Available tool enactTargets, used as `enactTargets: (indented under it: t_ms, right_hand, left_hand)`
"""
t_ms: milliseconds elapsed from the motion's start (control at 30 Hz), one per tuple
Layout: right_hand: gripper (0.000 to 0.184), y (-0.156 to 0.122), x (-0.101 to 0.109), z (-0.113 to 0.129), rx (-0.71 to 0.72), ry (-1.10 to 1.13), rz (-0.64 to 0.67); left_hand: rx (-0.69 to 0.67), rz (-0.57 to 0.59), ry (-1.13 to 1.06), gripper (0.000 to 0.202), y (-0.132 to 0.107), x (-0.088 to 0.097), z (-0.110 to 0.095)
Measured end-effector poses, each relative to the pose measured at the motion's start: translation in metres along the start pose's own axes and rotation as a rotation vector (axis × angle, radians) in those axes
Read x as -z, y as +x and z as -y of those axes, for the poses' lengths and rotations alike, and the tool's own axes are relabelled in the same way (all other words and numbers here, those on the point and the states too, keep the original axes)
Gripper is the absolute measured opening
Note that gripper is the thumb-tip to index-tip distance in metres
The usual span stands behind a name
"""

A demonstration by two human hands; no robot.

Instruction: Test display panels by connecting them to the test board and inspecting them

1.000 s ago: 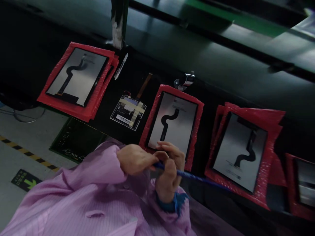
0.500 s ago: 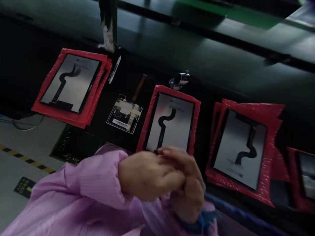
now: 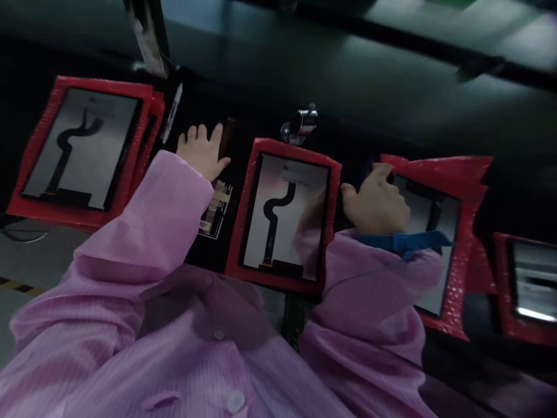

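Observation:
My left hand (image 3: 202, 151) lies flat with fingers spread on the dark bench, over the small taped circuit module (image 3: 215, 212) and beside its brown flex strip (image 3: 226, 136). My right hand (image 3: 376, 200) rests curled on the left edge of the right display panel (image 3: 439, 215) in red wrap; its fingertips are blurred. Between my hands lies the middle display panel (image 3: 285, 215) with a black S-shaped flex cable, in red bubble wrap. A blue wrist strap (image 3: 402, 241) sits at my right cuff. Both sleeves are pink.
A further panel on red wrap (image 3: 80, 151) lies at the left, with a white pen (image 3: 172, 113) beside it. A metal clamp (image 3: 300, 125) stands behind the middle panel. Another red-wrapped panel (image 3: 528, 281) is at the right edge. Grey floor (image 3: 26, 255) shows lower left.
My hands were clasped together near my chest around the blue strap; they have parted and reached forward, left onto the module, right onto the right panel. The view has tipped downward.

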State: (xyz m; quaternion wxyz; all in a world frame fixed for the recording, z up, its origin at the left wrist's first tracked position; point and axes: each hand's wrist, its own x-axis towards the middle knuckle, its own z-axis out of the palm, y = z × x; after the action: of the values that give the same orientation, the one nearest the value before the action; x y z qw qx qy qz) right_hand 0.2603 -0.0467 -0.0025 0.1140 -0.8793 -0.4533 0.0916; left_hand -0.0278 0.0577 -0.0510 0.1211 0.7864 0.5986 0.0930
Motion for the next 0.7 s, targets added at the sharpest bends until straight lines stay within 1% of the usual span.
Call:
enactTargets:
  t_ms: [33, 67, 100, 133, 167, 200, 233, 267, 300, 333, 367, 433, 467, 500, 567, 700]
  right_hand:
    - [0.055, -0.001, -0.001, -0.003, -0.019, -0.056, 0.03]
    - [0.063, -0.004, 0.0, -0.005, -0.045, -0.104, 0.032]
    - [0.066, -0.007, 0.002, -0.004, -0.052, -0.126, 0.008]
    - [0.065, -0.011, 0.004, -0.002, 0.0, -0.104, -0.025]
    - [0.062, -0.015, 0.005, -0.001, 0.087, -0.065, -0.05]
    - [0.06, -0.019, 0.005, 0.001, 0.209, -0.02, -0.047]
    - [0.062, -0.023, 0.003, 0.001, 0.357, 0.027, -0.003]
    - [0.068, -0.027, 0.0, 0.0, 0.511, 0.071, 0.072]
    - [0.079, -0.03, -0.003, -0.002, 0.644, 0.105, 0.163]
    - [0.09, -0.034, -0.008, -0.004, 0.738, 0.128, 0.248]
    - [0.098, -0.037, -0.012, -0.006, 0.796, 0.143, 0.314]
    - [0.101, -0.042, -0.017, -0.01, 0.836, 0.149, 0.386]
    - [0.1, -0.044, -0.018, -0.01, 0.84, 0.141, 0.4]
    - [0.099, -0.046, -0.019, -0.011, 0.842, 0.133, 0.41]
    - [0.096, -0.051, -0.018, -0.01, 0.842, 0.132, 0.418]
    - [0.087, -0.061, -0.017, -0.005, 0.799, 0.182, 0.362]
  left_hand:
    - [-0.01, 0.004, 0.001, 0.079, -0.004, 0.003, -0.003]
    - [-0.009, 0.003, 0.006, 0.075, -0.008, 0.01, -0.01]
    - [0.005, 0.009, 0.012, 0.069, -0.011, 0.018, -0.017]
    - [0.03, 0.024, 0.019, 0.063, -0.014, 0.027, -0.024]
    - [0.051, 0.05, 0.012, 0.059, -0.016, 0.035, -0.03]
    - [0.064, 0.067, -0.032, 0.056, -0.017, 0.042, -0.035]
    - [0.061, 0.066, -0.094, 0.055, -0.018, 0.047, -0.037]
    - [0.039, 0.045, -0.174, 0.054, -0.018, 0.049, -0.037]
    - [0.005, -0.005, -0.259, 0.054, -0.018, 0.05, -0.036]
    - [-0.035, -0.074, -0.335, 0.053, -0.018, 0.05, -0.034]
    - [-0.08, -0.148, -0.391, 0.053, -0.018, 0.05, -0.033]
    - [-0.14, -0.264, -0.448, 0.051, -0.018, 0.049, -0.031]
    - [-0.155, -0.291, -0.459, 0.052, -0.018, 0.05, -0.032]
    - [-0.164, -0.292, -0.461, 0.057, -0.018, 0.051, -0.033]
    - [-0.169, -0.236, -0.465, 0.065, -0.018, 0.054, -0.036]
    - [-0.171, -0.11, -0.592, 0.06, -0.017, 0.057, -0.041]
